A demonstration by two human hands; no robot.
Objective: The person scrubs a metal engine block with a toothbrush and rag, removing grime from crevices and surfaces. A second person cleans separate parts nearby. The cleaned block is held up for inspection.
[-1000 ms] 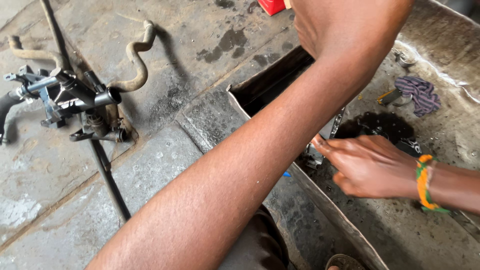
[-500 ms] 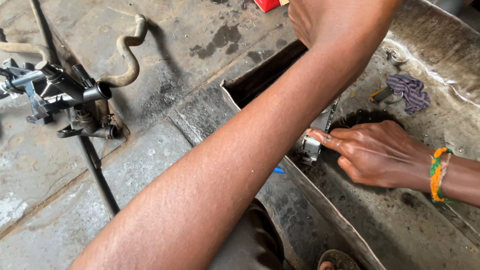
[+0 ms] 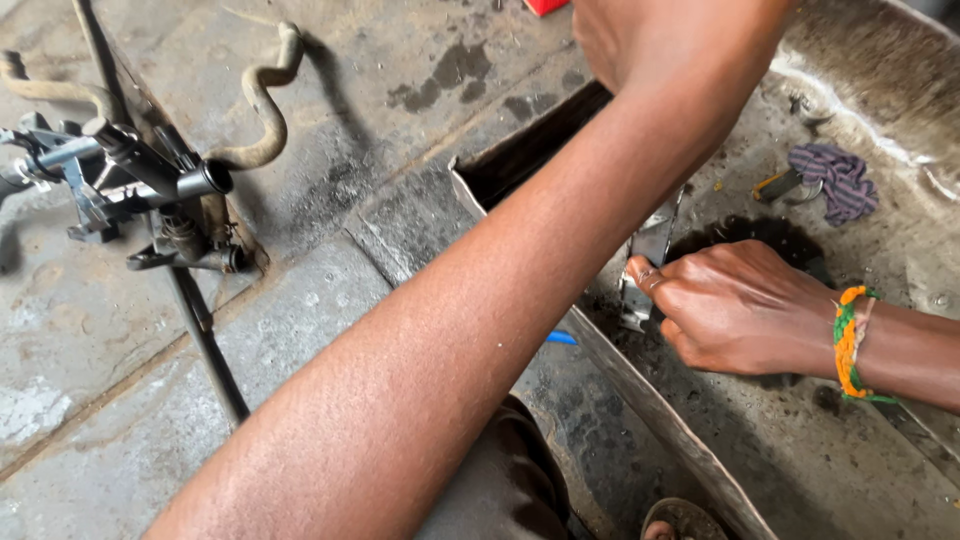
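My left arm (image 3: 480, 330) stretches across the view from lower left to the top edge. My left hand (image 3: 660, 40) is cut off there, so its fingers are hidden. My right hand (image 3: 740, 310), with an orange and green wristband, is closed around a small shiny metal part (image 3: 648, 262). It holds the part upright inside a grimy metal tray (image 3: 650, 400), close to the near wall. A dark oily patch (image 3: 750, 235) lies on the tray bottom just behind the hand.
A purple striped rag (image 3: 845, 180) lies over a small tool further back in the tray. A dirty metal mechanism with rods (image 3: 150, 200) and a bent hose (image 3: 260, 100) rest on the concrete floor at left. A small blue object (image 3: 560, 338) shows under my arm.
My right hand has shifted slightly up and to the left with the metal part, and its grip has tightened. The left arm stays stretched across the view.
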